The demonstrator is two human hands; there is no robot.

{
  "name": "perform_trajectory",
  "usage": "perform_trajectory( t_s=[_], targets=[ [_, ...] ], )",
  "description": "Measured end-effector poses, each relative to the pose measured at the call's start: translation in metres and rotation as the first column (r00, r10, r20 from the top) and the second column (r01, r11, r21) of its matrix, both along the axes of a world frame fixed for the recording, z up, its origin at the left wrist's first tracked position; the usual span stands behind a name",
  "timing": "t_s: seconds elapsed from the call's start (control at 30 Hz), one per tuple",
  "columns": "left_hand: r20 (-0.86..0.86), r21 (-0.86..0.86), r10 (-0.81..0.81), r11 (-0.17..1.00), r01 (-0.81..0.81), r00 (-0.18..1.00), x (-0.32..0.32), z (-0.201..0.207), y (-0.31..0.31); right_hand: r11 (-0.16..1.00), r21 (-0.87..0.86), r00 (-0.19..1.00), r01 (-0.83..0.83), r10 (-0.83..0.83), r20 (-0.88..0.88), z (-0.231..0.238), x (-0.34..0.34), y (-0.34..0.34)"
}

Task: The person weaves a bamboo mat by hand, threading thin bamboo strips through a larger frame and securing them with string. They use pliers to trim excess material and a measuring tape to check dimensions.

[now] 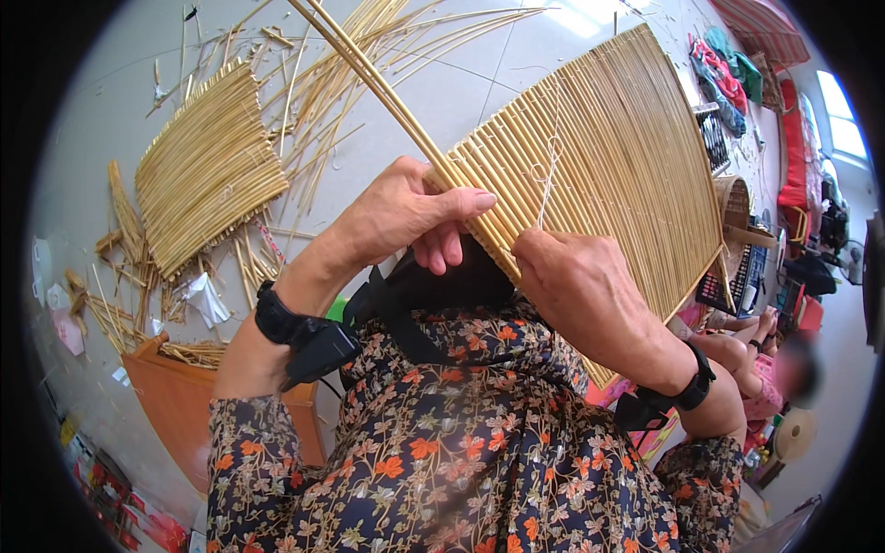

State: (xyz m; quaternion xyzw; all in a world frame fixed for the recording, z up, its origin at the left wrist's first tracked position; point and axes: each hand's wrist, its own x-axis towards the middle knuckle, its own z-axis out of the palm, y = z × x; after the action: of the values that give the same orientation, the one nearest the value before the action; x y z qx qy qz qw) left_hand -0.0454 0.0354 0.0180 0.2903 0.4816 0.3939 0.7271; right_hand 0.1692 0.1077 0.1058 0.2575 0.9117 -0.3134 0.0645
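Golden, round reed stalks lie in long loose lengths (373, 78) under the left hand (401, 217), which is clamped on them, thumb pressed across the top at the near edge of a straw-yellow mat of parallel reeds (627, 157). Close beside it but apart, the right hand (585, 286) is bunched at the same edge, closed on a thin white thread (553, 170) that loops loosely over the ribbed surface; its fingertips are hidden, so their exact pinch cannot be made out. The mat fans up and away to the right, slanting above the lap, its lower part covered by the right forearm. Black straps with boxy plastic units circle both wrists, above a dark cloth garment printed with orange and cream leaves (433, 442). Beyond, on smooth pale floor tiles, lies a smaller, ragged-edged reed mat (212, 170), with thin loose reeds (406, 37) spread near it and running out of view at the top. An orange-brown wooden piece (166, 396) is partly hidden by the left arm; at far right, a seated person in pink (763, 387) is blurred and small
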Motion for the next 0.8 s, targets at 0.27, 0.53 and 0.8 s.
perform_trajectory(
  t_s=[0.27,0.53,0.8],
  targets=[
    [0.005,0.0,0.026,1.0,-0.026,1.0,0.002,0.004,-0.002,0.995,0.043,0.996,-0.094,0.094,0.003,-0.002,-0.007,0.004],
    [-0.021,-0.004,0.048,0.999,-0.048,0.999,0.005,0.006,-0.002,0.992,0.075,0.994,-0.104,0.101,0.035,-0.007,-0.009,0.001],
    [-0.147,-0.016,0.004,1.0,-0.007,0.989,0.005,0.008,0.002,0.857,0.43,0.952,-0.285,0.201,0.23,0.007,-0.012,-0.015]
  ],
)
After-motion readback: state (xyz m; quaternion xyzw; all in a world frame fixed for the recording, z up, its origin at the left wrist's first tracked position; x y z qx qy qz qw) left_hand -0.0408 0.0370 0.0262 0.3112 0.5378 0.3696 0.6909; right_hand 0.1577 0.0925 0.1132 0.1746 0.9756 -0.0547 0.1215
